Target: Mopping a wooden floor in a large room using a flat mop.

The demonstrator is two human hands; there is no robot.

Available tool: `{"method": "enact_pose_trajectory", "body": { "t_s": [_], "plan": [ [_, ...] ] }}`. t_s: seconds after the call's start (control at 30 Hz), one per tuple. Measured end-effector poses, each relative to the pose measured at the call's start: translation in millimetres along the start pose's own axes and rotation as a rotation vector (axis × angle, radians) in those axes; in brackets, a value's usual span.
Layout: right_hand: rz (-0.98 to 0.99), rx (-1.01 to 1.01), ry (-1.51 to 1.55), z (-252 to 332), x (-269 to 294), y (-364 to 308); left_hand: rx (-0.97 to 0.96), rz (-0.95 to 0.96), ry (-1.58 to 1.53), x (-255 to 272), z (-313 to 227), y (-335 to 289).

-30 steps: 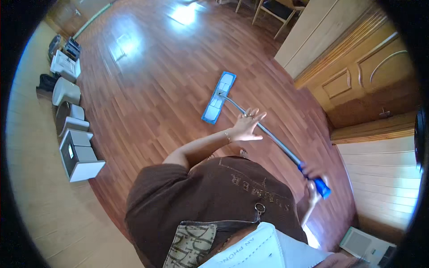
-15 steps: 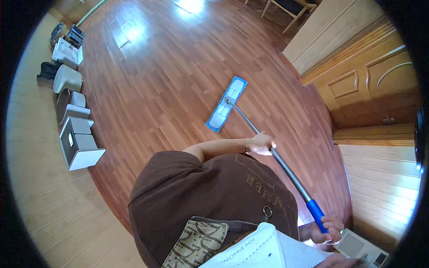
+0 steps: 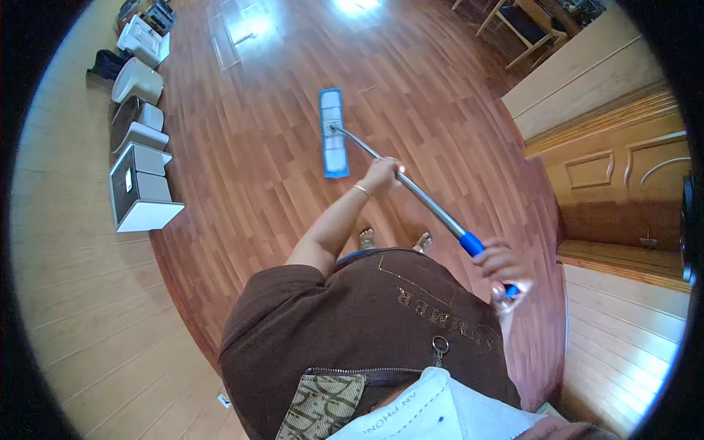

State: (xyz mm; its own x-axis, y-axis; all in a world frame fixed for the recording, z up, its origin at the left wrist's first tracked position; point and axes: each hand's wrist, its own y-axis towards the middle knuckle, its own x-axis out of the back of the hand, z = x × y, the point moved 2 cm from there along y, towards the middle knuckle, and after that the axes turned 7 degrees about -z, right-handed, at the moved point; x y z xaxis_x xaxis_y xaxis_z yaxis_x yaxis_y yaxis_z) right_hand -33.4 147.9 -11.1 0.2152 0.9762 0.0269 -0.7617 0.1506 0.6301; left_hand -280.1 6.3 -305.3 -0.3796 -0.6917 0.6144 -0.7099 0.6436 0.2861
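A flat mop with a long metal pole (image 3: 433,207) slants across in front of me. Its rectangular head (image 3: 333,133), white with a blue fringe, rests on the wood-look floor. My left hand (image 3: 380,177), with a bracelet at the wrist, is wrapped round the pole partway down. At the upper end, my right hand (image 3: 504,271) grips the blue handle sleeve (image 3: 472,243); it is slightly blurred, and the handle's blue tip shows below the fingers. My bare feet (image 3: 367,238) show just past my brown shirt.
Along the left wall stand a white-and-grey box-shaped unit (image 3: 143,187), a rounded white bin (image 3: 138,81) and a white cabinet-like item (image 3: 143,40). On the right is a wooden door (image 3: 623,172). A wooden chair (image 3: 524,28) stands at the far right.
The mop head has moved left and farther away, turning more upright in view. Both hands have moved forward and left with the pole, and my feet have come into view.
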Motion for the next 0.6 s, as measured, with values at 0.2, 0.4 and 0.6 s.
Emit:
{"method": "enact_pose_trajectory", "body": {
  "t_s": [0.2, 0.4, 0.6],
  "plan": [
    [0.158, -0.286, 0.132, -41.9, -57.5, 6.2, 0.302, 0.064, 0.266, 72.8, 79.5, -39.2],
    [0.154, -0.394, 0.187, -43.5, -77.0, -17.2, 0.314, -0.029, 0.326, 84.7, 103.9, -95.7],
    [0.002, -0.413, 0.145, -13.9, -64.2, -28.0, 0.245, -0.018, 0.243, 63.4, 73.4, -91.8]
  ]
}}
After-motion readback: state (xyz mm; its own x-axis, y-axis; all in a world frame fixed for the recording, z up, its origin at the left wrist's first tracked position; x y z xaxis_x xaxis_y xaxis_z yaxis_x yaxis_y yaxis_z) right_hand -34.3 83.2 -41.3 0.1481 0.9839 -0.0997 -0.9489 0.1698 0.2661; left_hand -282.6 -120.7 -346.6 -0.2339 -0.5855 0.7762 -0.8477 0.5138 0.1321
